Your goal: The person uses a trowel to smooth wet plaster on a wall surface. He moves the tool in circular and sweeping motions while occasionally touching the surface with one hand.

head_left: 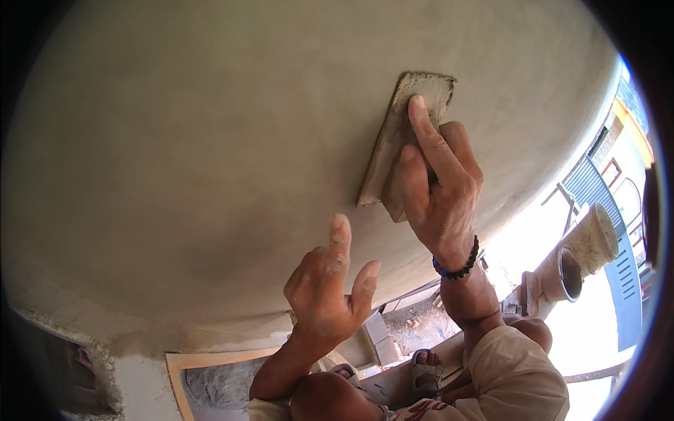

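Note:
My right hand (446, 182), with a dark bead bracelet on the wrist, grips a plastering trowel (439, 88) by its handle. The index finger stretches along the trowel's back. The flat blade lies tilted against a smooth grey-beige plastered surface (210, 140) that fills most of the view. Lower and to the left, my left hand (323, 288) is raised near the same surface and holds nothing. Its index finger points up and the thumb stands apart, while the other fingers are curled. Whether its fingertip touches the plaster, I cannot tell.
Two dirty buckets (562, 274) stand at the right, near a blue metal gate (611, 224). At the lower left, a light wooden frame (175, 375) borders grey, mortar-like material. Below, my sandalled feet (426, 368) rest on a plank, with blocks (381, 337) beside it.

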### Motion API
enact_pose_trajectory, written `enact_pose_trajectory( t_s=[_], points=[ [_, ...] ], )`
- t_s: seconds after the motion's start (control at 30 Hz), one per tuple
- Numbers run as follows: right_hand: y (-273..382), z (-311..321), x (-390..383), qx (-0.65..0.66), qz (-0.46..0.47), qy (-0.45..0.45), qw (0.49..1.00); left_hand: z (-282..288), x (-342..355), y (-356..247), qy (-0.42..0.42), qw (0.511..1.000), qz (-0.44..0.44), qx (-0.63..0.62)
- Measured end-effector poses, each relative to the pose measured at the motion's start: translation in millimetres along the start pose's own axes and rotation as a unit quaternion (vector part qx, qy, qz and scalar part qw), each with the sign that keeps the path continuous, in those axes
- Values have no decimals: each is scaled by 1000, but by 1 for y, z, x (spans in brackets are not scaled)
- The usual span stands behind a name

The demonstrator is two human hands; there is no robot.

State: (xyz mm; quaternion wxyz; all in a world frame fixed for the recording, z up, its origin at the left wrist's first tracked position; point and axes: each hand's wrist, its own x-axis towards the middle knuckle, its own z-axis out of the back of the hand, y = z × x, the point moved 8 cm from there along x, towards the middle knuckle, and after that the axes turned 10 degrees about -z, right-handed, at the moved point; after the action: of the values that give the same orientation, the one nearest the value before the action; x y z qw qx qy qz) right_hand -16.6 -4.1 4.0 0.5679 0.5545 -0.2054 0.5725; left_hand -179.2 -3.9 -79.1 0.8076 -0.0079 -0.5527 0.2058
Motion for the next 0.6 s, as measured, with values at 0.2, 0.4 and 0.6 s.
enact_pose_trajectory(
  t_s=[0.2, 0.4, 0.6],
  points=[
    [-54, -30, -98, -14, -15, 52, 998, -5, 10, -18, -21, 995, -100, -4],
    [-34, -14, -55, -76, 6, 32, 997, 13, 18, -35, -46, 989, -131, 48],
    [8, 50, 95, -49, 142, -37, 988, 10, 49, -42, -77, 967, -183, 158]
  ],
)
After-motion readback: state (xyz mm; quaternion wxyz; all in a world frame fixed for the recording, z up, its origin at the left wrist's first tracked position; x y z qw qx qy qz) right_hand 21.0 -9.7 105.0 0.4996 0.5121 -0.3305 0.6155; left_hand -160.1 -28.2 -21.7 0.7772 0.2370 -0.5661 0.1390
